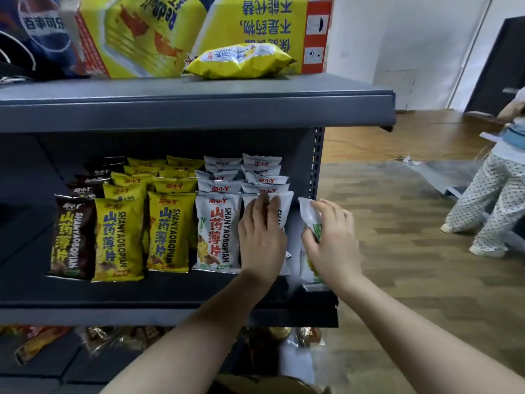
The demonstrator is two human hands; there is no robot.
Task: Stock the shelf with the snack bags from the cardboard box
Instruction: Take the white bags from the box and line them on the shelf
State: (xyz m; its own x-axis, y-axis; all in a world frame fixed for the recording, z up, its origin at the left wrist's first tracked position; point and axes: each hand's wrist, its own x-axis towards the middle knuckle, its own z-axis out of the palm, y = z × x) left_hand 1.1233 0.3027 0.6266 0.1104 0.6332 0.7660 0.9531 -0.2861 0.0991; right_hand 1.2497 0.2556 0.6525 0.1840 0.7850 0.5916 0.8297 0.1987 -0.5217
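Rows of upright snack bags stand on the grey middle shelf (142,294): brown bags (72,237) at the left, yellow bags (119,237) in the middle, white bags (217,231) at the right. My left hand (261,237) lies flat with straight fingers against the front white bag (285,207) of the rightmost row. My right hand (331,240) grips another white snack bag (308,214), upright at the shelf's right end, just right of that row. The cardboard box is only partly in view at the bottom edge (255,386).
On the top shelf (199,109) lie a loose yellow snack bag (241,61) and a big yellow carton (184,29). More packets fill the lower shelf (56,342). To the right is wooden floor, where another person (494,194) stands.
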